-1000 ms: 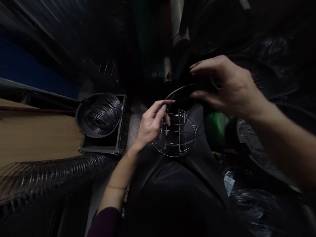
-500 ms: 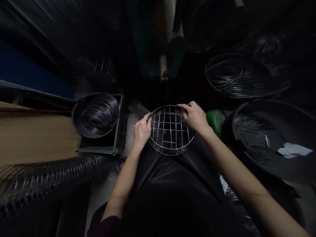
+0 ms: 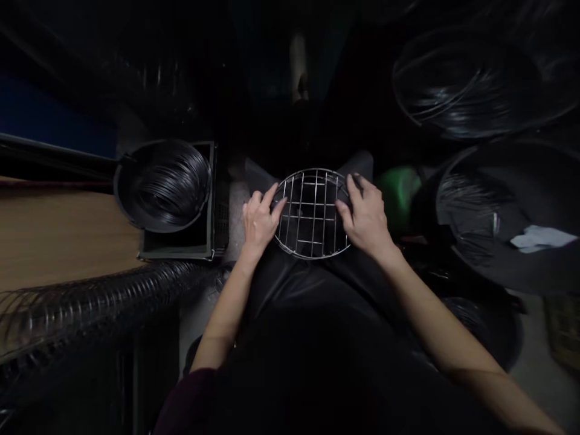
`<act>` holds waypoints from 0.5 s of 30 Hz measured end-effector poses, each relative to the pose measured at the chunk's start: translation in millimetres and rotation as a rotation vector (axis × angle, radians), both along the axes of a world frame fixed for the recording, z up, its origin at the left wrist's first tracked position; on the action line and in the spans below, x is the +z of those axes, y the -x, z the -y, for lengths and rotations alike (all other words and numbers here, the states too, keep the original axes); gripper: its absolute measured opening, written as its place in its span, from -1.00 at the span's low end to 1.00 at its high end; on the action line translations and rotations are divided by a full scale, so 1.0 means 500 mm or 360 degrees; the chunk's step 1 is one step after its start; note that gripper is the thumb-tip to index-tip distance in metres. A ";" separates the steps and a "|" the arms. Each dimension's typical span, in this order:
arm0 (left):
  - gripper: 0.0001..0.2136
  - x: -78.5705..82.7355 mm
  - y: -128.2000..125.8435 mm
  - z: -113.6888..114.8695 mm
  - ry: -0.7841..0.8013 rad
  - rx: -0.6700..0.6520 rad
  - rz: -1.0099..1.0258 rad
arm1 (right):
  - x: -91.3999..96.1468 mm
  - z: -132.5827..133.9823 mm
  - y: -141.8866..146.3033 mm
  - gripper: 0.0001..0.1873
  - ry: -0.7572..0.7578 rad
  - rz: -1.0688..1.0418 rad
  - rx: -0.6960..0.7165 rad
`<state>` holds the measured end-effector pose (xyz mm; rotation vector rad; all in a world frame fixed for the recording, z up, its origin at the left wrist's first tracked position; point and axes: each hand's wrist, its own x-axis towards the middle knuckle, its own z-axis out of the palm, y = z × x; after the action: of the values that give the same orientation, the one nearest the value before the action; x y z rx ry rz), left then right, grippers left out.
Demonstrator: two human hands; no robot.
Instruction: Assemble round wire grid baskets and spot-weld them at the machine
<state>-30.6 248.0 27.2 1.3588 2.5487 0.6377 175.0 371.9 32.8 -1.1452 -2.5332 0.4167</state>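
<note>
A round wire rack (image 3: pixel 312 217) with crossing bars and a shiny metal rim is between my two hands, above my dark-clothed lap. My left hand (image 3: pixel 261 222) grips its left edge, thumb over the rim and the other fingers along the outside. On the opposite edge, my right hand (image 3: pixel 366 216) closes around the rim, with thumb and forefinger on the upper right part. The undersides of the fingers are hidden.
To the left, a bucket of coiled dark wire (image 3: pixel 170 184) rests on a crate (image 3: pixel 211 241). A long stack of wire rings (image 3: pixel 99 305) lies below it. On the right are a large dark tub (image 3: pixel 553 205) with metal pieces and a white scrap, and a green object (image 3: pixel 399 193).
The view has shifted, so the rack and surroundings sit higher in the picture. My right hand has moved from the rack's top edge down to its right side.
</note>
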 end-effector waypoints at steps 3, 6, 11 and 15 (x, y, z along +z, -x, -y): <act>-0.50 -0.021 0.004 0.002 -0.0114 -0.0089 0.0035 | -0.003 0.060 -0.029 -0.39 -0.0166 -0.0064 0.0001; -0.47 -0.042 0.007 0.000 -0.0181 -0.0184 0.0154 | -0.044 0.103 -0.050 -0.44 -0.0218 -0.0100 0.0121; -0.45 -0.064 0.015 -0.007 -0.0387 -0.0377 0.0527 | -0.124 0.145 -0.071 -0.27 -0.0172 -0.0151 0.0088; -0.44 -0.067 0.025 -0.013 -0.0508 -0.0349 0.1021 | -0.097 0.107 -0.068 -0.43 -0.0417 -0.0428 0.0313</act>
<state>-43.3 254.6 -6.3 1.2298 1.8188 1.2360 209.1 318.2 -15.7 -0.6980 -2.3823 0.2557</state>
